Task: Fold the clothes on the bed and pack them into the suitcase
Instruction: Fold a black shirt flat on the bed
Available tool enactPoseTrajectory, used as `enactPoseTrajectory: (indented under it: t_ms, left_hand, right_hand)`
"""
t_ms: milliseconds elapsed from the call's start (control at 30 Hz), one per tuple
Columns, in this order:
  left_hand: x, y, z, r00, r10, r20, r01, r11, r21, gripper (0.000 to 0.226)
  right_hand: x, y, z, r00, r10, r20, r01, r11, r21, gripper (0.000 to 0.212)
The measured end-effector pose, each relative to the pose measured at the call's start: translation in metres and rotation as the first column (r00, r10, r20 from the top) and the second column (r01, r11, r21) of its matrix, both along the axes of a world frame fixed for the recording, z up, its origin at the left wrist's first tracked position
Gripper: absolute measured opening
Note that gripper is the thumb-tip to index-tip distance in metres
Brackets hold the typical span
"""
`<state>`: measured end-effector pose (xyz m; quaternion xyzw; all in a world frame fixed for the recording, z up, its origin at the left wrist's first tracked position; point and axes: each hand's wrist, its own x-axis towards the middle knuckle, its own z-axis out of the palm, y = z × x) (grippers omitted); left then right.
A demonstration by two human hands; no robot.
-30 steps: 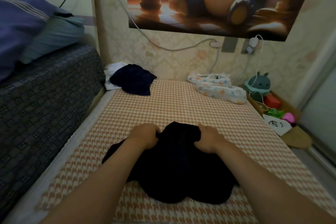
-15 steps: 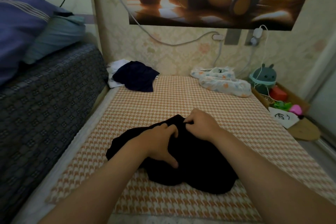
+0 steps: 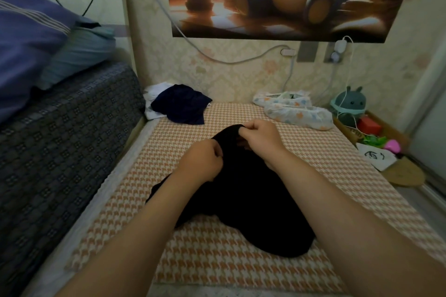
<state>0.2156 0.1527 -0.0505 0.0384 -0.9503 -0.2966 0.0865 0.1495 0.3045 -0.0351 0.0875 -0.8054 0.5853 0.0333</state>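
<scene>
Two bare forearms reach in from the near edge over the bed point(image 3: 217, 263), whose orange-and-white houndstooth cover fills the foreground. A black garment point(image 3: 255, 205) lies bunched at mid-bed, its lower part spread on the cover between the forearms and its upper part drawn up off the cover. The left hand point(image 3: 201, 163) grips a fold on the garment's left side, its fingers point(image 3: 216, 152) curled tight into the cloth. The right hand point(image 3: 261, 138), just beyond and to the right, pinches the raised top edge, its fingers point(image 3: 245, 129) clamped on the hem. Toward the far left corner of the bed a navy garment point(image 3: 181, 106) lies crumpled, partly on top of a white garment point(image 3: 153, 95). Toward the far right corner a pale floral cloth point(image 3: 298, 112) lies against the wall. Left of the bed stands a higher ledge under a dark patterned blanket point(image 3: 60, 142), which carries a blue pillow point(image 3: 26, 41) and a teal pillow point(image 3: 79, 55). Right of the bed sit a round green toy point(image 3: 350, 105), a red block point(image 3: 368, 125) and a pink object point(image 3: 392, 146). On the far wall hang a poster point(image 3: 277, 0), a grey cable point(image 3: 217, 58) and a white charger point(image 3: 340, 46).
</scene>
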Motion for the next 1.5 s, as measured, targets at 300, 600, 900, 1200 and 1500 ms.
enactPoseTrajectory:
  t_ms: [300,600,900,1200,1500]
  left_hand:
    - [-0.036,-0.062,0.010,0.881,0.437,-0.182,-0.208,0.702,0.681,0.018]
    - [-0.027,-0.094,-0.060,0.877,0.197,0.439,0.017,0.899,-0.438,0.078]
    - [-0.028,-0.078,-0.060,0.973,-0.229,0.004,0.179,0.750,-0.637,0.071]
    - [-0.068,-0.046,-0.044,0.973,-0.070,-0.222,0.021,0.977,-0.213,0.024]
    - [-0.079,-0.056,-0.013,0.957,-0.225,-0.183,0.250,0.960,0.124,0.087]
  right_hand:
    - [-0.022,-0.002,-0.036,0.910,0.409,0.075,-0.414,0.873,0.258,0.104]
    - [-0.016,0.004,-0.074,0.936,0.344,0.080,-0.188,0.296,0.936,0.085]
    - [-0.011,0.005,-0.060,0.849,0.355,0.391,-0.487,0.240,0.840,0.116]
    - [-0.040,0.009,-0.055,0.984,0.176,-0.029,-0.102,0.688,0.718,0.012]
    - [-0.059,0.008,-0.045,0.980,0.197,-0.017,-0.192,0.969,0.154,0.098]
